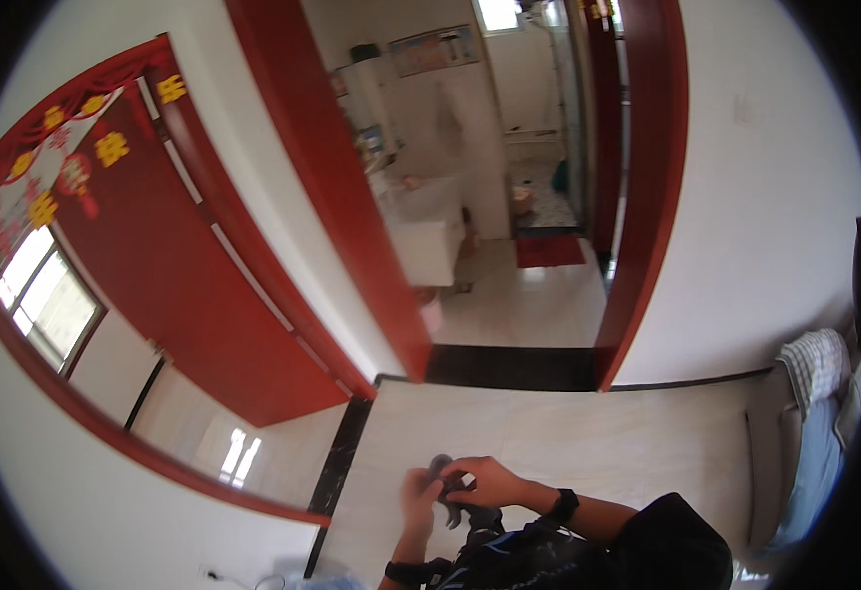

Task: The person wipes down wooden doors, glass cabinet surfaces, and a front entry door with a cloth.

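In front of my dark top, both hands are raised close together over the pale tiled floor (548, 435). My left hand (418, 498) grips a small dark grey item (440, 465), which looks soft, like cloth; its exact kind cannot be told. From the other side, my right hand (491, 481) pinches the same item between thumb and fingers. Part of it sticks up above the hands, and a curled end hangs below them. The fingers hide its middle. Each wrist wears a black band.
Ahead, a red-framed doorway with a black threshold (511, 367) leads to a washroom with a white vanity cabinet (430, 243) and red mat (550, 251). A red door (201, 295) stands ajar at left. To the right is a sofa (769, 457) with a blue cloth (814, 472).
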Available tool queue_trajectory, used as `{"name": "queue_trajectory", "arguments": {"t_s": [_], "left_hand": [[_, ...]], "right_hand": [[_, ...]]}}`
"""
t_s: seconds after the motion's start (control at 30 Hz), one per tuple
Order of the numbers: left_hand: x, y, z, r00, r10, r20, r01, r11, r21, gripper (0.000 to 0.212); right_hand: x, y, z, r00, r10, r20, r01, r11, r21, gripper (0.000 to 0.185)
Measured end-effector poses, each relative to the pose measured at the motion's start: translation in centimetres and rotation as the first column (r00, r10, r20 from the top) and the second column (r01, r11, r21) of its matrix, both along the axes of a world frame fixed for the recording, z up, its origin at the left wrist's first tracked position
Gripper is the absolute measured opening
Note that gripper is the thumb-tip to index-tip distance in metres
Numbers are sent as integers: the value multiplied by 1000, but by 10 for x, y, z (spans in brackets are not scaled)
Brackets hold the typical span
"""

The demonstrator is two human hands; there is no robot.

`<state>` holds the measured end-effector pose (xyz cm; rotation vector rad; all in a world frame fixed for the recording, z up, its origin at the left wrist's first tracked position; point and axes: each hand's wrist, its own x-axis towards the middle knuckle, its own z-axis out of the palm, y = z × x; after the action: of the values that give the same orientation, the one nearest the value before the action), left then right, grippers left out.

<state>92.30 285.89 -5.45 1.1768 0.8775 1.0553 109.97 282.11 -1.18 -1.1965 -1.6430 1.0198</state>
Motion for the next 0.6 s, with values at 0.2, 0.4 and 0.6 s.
{"name": "queue_trajectory", "arguments": {"t_s": [0.2,0.4,0.6], "left_hand": [[12,132,11,973,-233,11,232,972,20,47],[71,230,40,845,-431,-316,496,852,166,43],[136,314,23,872,-462,-164,475,879,50,36]], "right_hand": [[21,95,19,991,134,-25,-136,982,-131,33],[87,156,12,978,57,-202,-93,981,-170,34],[162,237,-24,963,-112,-246,73,984,-161,30]]}}
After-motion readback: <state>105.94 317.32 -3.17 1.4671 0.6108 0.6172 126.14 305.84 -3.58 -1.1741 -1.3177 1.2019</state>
